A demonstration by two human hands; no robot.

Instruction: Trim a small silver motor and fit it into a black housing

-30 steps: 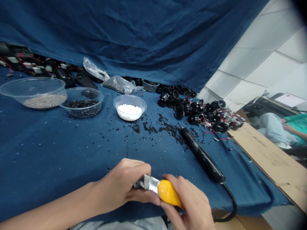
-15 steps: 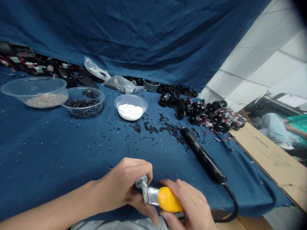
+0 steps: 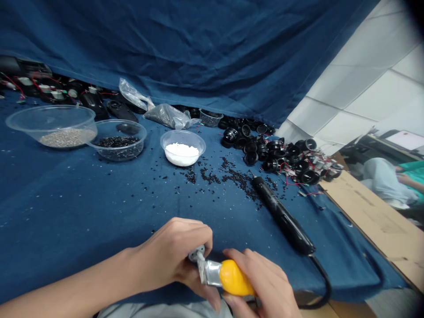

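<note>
My left hand [image 3: 180, 247] is closed around a small grey round part [image 3: 196, 253] with little holes in its face; most of it is hidden by the fingers. Wrapped by its yellow handle, a short brush [image 3: 236, 277] with a metal collar is in my right hand [image 3: 268, 282]. The brush's whitish tip touches or nearly touches the grey part. Beyond the hands stands a clear bowl of white paste or powder [image 3: 182, 154]. A black electric screwdriver [image 3: 285, 216] lies to the right, its cord running toward the near edge.
Two clear tubs, one with tan bits [image 3: 66, 138] and one with black screws [image 3: 119, 148], stand at the left. Small black pieces [image 3: 238, 176] are scattered mid-cloth. Black round housings [image 3: 274, 152] are piled at the right, near cardboard [image 3: 371, 207]. Another person [image 3: 387, 181] sits beyond.
The view has shifted slightly, so everything appears a little to the right. The brush has tilted slightly against the grey part; both hands keep their hold.
</note>
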